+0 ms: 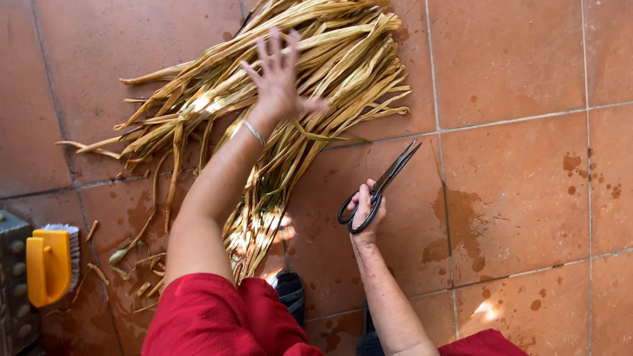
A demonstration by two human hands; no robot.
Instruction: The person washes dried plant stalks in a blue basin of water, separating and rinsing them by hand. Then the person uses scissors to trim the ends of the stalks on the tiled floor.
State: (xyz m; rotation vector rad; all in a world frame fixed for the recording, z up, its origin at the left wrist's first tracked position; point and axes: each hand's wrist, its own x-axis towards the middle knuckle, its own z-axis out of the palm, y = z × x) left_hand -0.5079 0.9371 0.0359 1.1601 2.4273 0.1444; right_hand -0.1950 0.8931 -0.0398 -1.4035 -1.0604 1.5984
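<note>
Red sleeves on both my arms, bunched up above the elbows. There's a thin silver bangle [253, 132] round my left wrist, forearms otherwise bare

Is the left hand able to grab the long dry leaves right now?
Probably yes. The left hand is spread open right above the pile of dry leaves, with nothing between them. The scissors sit in the right hand, off to the side.

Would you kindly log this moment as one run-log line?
left hand: open, over dried leaves | right hand: holds black scissors | floor: wet terracotta tiles | yellow brush at left
</note>
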